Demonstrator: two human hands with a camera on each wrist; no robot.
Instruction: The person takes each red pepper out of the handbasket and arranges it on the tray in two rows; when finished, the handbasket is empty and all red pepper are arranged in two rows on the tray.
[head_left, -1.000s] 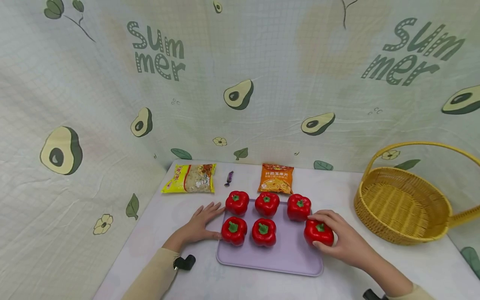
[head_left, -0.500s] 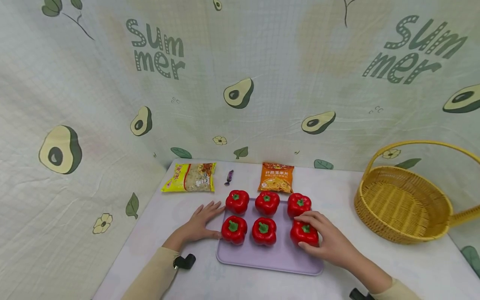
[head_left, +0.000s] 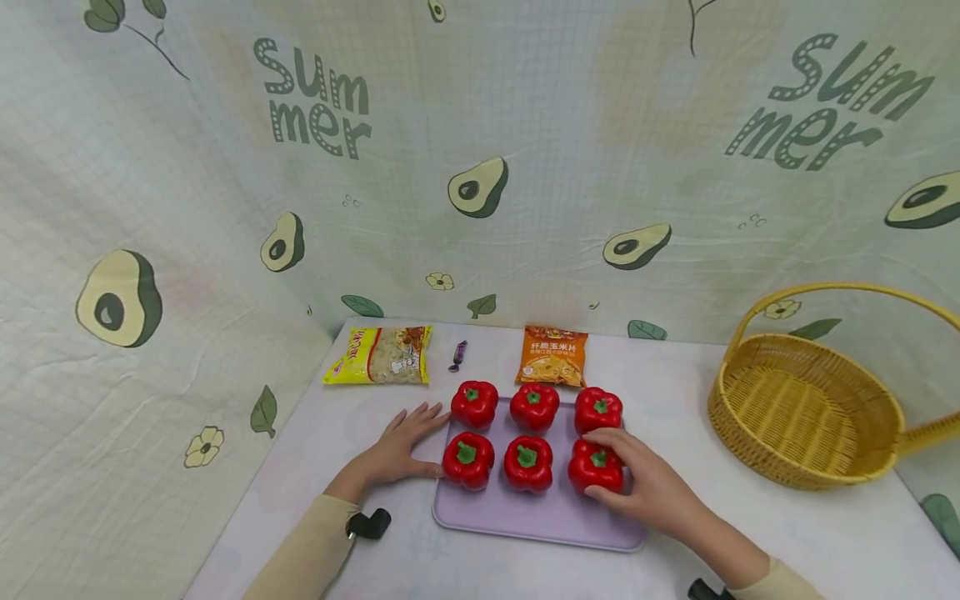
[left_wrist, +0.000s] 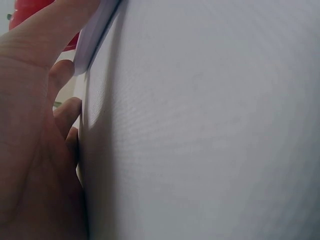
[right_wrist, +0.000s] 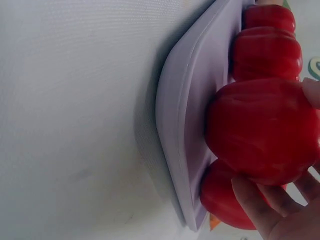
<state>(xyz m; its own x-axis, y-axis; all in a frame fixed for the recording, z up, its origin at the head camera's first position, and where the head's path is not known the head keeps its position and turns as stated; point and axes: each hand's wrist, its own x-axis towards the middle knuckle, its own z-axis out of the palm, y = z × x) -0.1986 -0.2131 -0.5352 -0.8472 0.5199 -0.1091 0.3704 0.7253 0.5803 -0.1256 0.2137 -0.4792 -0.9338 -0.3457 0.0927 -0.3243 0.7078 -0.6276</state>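
My right hand (head_left: 660, 490) grips a red bell pepper (head_left: 592, 468) with a green stem, thumb on its near side and fingers on its far side. That pepper sits at the right end of the near row on a lilac tray (head_left: 525, 518). In the right wrist view the gripped pepper (right_wrist: 265, 132) is low over the tray floor. Two more peppers share its row, the closest being a middle pepper (head_left: 528, 464). Three make up the far row, including a right-hand pepper (head_left: 598, 413). My left hand (head_left: 401, 450) rests spread at the tray's left edge, thumb near a pepper (head_left: 468, 461).
Behind the tray lie a yellow snack bag (head_left: 386, 356), a small purple-wrapped candy (head_left: 459, 356) and an orange snack bag (head_left: 552, 357). A yellow wicker basket (head_left: 723, 408) with a tall handle stands to the right. Printed cloth (head_left: 555, 108) hangs along the back.
My right hand has moved left, bringing its pepper from the tray's right edge to line up with the near row. My left hand has stayed where it was.
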